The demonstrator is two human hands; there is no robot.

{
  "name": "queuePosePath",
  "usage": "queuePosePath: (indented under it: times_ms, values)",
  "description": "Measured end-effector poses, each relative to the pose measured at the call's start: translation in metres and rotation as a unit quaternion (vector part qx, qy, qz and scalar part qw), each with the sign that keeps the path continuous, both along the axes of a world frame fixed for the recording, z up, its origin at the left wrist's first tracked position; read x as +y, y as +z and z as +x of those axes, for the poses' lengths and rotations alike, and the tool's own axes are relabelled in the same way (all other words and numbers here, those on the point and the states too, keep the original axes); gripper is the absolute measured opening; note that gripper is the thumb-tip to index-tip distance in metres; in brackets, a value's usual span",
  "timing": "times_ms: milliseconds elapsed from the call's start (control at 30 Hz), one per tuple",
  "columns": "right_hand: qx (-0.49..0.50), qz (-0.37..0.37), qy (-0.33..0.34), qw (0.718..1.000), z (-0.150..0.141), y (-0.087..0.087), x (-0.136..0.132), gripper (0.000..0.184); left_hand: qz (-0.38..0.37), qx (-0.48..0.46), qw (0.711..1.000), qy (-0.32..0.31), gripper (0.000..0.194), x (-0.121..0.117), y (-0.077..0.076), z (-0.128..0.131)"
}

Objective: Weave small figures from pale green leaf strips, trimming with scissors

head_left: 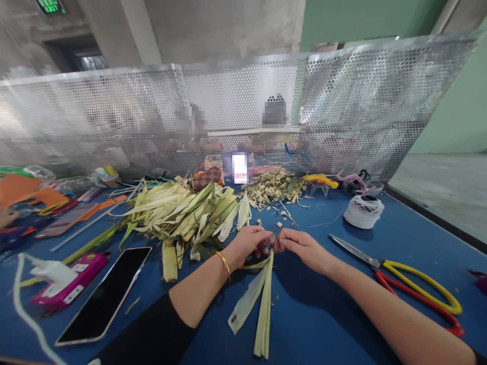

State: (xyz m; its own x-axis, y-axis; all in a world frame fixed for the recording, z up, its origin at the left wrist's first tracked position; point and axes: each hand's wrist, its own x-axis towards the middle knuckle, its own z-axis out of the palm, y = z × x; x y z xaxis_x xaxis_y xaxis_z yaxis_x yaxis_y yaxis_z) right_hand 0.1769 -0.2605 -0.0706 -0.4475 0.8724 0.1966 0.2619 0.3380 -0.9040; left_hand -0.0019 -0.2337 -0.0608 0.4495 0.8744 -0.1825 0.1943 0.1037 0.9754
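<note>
Across a blue table (323,324), a heap of corn husks (182,208) lies just beyond the left forearm, husk scraps (276,187) farther back. A black-screened phone (106,294) lies left; scissors (376,263) and a spool of white thread (363,213) sit right. At centre, the left hand (249,246) pinches the upper end of narrow husk strips (265,299). The right hand (302,248) curls its fingers close beside that end; whether they grip anything is too small to tell.

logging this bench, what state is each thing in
leaf strips, upper ends at the left hand, lower ends splayed
leaf pile, loosely heaped
scissors, lying flat, blades closed
near phone, screen dark
far screen, lit
charger, plugged into power strip
exit sign, lit
thread roll, wound
</note>
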Motion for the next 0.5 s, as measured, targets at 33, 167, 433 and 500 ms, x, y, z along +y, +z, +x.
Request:
queuePosePath:
  times_ms: [33,167,433,500]
  values:
    - [0.000,-0.002,0.002,1.000,0.000,0.000,0.000,0.024,-0.017,-0.019,1.000,0.000,0.025,-0.001,0.000,0.001]
    - [-0.005,-0.014,0.006,1.000,-0.002,-0.001,-0.002,0.024,-0.087,-0.074,0.993,-0.009,0.034,-0.001,0.000,0.000]
    - [-0.019,0.014,-0.036,0.999,0.006,0.011,0.000,0.026,-0.128,-0.078,0.987,-0.056,0.031,-0.001,0.002,-0.006]
    - [-0.017,0.002,-0.040,0.999,0.005,0.014,-0.001,0.026,-0.124,-0.073,0.988,-0.056,0.031,-0.002,0.003,-0.006]
